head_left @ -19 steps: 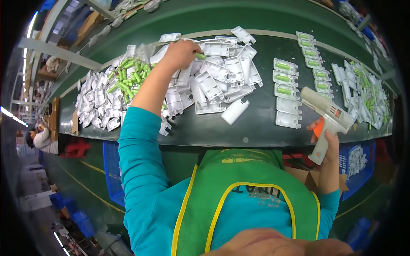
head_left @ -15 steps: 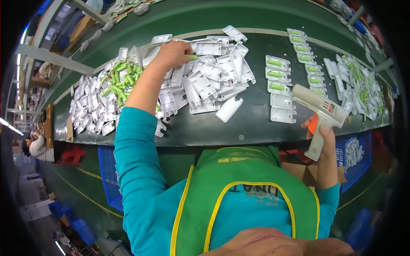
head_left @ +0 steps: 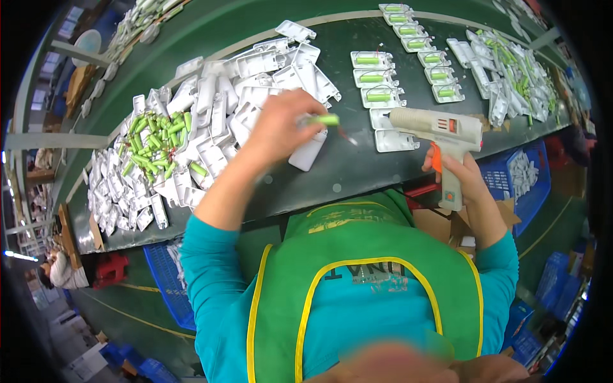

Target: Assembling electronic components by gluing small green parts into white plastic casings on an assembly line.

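Note:
My left hand [head_left: 281, 124] pinches a green cylindrical battery [head_left: 329, 120] with thin wires trailing from it, held above the table right of the pile of white plastic casings [head_left: 258, 62]. In my right hand [head_left: 471, 182] is a white hot glue gun [head_left: 440, 127], gripped by its handle with fingers at the orange trigger. Its nozzle points left, over one of the casings in a short column. The nearest casing [head_left: 396, 141] there has no battery in it. Farther up the column, casings hold green batteries [head_left: 378, 97].
Left of the casing pile lies a heap of loose green batteries [head_left: 153, 143]. Another column of battery-fitted casings [head_left: 440, 75] stands farther right, beside a heap of casings and batteries [head_left: 511, 80]. Blue crates [head_left: 539, 185] stand below the table's front edge [head_left: 306, 207].
My left hand has come away from the casing pile, moving right and nearer with the battery. The glue gun's nozzle now reaches over the column of casings. The whole view has shifted.

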Demonstrator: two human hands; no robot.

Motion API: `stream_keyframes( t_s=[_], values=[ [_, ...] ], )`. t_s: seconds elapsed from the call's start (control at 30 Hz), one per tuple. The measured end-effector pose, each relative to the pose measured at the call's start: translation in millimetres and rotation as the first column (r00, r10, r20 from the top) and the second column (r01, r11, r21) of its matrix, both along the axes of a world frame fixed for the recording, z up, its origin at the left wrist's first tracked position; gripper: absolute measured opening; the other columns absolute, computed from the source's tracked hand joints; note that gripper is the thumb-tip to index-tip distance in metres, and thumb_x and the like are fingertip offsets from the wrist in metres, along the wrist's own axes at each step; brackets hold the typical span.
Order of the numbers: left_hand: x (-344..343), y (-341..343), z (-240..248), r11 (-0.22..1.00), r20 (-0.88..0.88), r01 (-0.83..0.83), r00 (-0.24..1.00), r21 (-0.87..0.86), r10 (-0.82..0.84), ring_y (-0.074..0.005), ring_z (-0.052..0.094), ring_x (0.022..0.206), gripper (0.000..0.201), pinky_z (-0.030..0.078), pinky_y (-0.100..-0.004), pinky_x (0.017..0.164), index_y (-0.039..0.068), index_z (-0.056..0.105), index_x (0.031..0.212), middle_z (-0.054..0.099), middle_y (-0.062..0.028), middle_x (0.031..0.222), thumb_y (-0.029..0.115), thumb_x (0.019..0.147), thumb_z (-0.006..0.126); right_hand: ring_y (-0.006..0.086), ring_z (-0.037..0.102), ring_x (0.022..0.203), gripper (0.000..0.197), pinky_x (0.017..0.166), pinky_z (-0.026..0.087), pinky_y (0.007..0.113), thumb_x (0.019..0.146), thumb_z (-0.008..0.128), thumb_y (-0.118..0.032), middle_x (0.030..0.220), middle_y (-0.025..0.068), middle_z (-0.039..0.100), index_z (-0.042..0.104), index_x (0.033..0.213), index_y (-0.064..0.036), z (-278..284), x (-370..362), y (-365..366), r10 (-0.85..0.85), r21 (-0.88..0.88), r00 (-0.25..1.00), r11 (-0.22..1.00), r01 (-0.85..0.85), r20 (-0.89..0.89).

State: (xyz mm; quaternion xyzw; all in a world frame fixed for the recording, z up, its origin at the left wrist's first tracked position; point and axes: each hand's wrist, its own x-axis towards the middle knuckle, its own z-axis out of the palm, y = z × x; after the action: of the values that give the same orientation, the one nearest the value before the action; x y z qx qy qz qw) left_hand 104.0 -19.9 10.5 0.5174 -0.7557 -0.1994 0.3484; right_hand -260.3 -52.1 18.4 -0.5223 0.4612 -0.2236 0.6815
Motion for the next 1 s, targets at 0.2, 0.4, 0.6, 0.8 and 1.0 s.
stream_keyframes(
  t_s=[0.2, 0.4, 0.6, 0.8, 1.0],
  values=[
    [-66, -1, -39, 0.998, 0.272, 0.047, 0.962, -0.049, -0.032, -0.0209, 0.056, 0.089, 0.018, 0.036, -0.0377, 0.082, 0.016, 0.066, 0.089, 0.059, -0.0002, 0.086, 0.018, 0.073, 0.073, 0.0152, 0.058, 0.082, 0.041, 0.072, 0.045, 0.028, 0.084, 0.065, -0.031, 0.088, 0.0078, 0.061, 0.055, 0.108, 0.0004, 2, -3, 0, 0.005, 0.029, 0.999, 1.0, -0.004, -0.039],
    [-95, -23, -45, 0.982, 0.297, 0.001, 0.953, -0.188, 0.056, -0.0219, 0.055, 0.088, 0.02, 0.036, -0.0386, 0.08, 0.015, 0.064, 0.09, 0.058, -0.0005, 0.087, 0.018, 0.073, 0.073, 0.0153, 0.056, 0.078, 0.037, 0.073, 0.045, 0.028, 0.084, 0.066, -0.024, 0.083, 0.0072, 0.059, 0.054, 0.108, 0.0015, 3, -15, -1, -0.032, 0.029, 0.998, 0.999, 0.033, -0.055],
    [-111, -41, -61, 0.973, 0.328, -0.022, 0.939, -0.229, 0.098, -0.0221, 0.055, 0.089, 0.02, 0.036, -0.0395, 0.081, 0.014, 0.064, 0.089, 0.058, -0.0007, 0.088, 0.019, 0.071, 0.073, 0.0152, 0.058, 0.083, 0.041, 0.071, 0.046, 0.028, 0.082, 0.065, -0.026, 0.089, 0.0086, 0.061, 0.054, 0.11, 0.0009, 4, -20, -3, -0.044, 0.046, 0.998, 0.998, 0.045, -0.034],
    [-121, -54, -71, 0.964, 0.329, -0.072, 0.931, -0.254, 0.156, -0.0214, 0.054, 0.089, 0.019, 0.036, -0.0395, 0.081, 0.015, 0.064, 0.085, 0.058, -0.0003, 0.087, 0.019, 0.069, 0.074, 0.0168, 0.061, 0.091, 0.043, 0.074, 0.047, 0.028, 0.083, 0.063, -0.03, 0.096, 0.0096, 0.064, 0.054, 0.115, -0.0027, 3, -30, -7, -0.051, 0.03, 0.992, 0.998, 0.048, 0.111],
    [-121, -55, -75, 0.964, 0.286, -0.08, 0.946, -0.255, 0.154, -0.0228, 0.053, 0.088, 0.015, 0.035, -0.0404, 0.079, 0.014, 0.063, 0.08, 0.054, -0.0026, 0.084, 0.016, 0.068, 0.072, 0.0166, 0.06, 0.086, 0.043, 0.075, 0.049, 0.031, 0.083, 0.065, -0.029, 0.092, 0.0093, 0.064, 0.054, 0.113, -0.0004, -12, -27, -1, -0.059, -0.045, 0.986, 0.997, 0.066, 0.158]
  ],
)
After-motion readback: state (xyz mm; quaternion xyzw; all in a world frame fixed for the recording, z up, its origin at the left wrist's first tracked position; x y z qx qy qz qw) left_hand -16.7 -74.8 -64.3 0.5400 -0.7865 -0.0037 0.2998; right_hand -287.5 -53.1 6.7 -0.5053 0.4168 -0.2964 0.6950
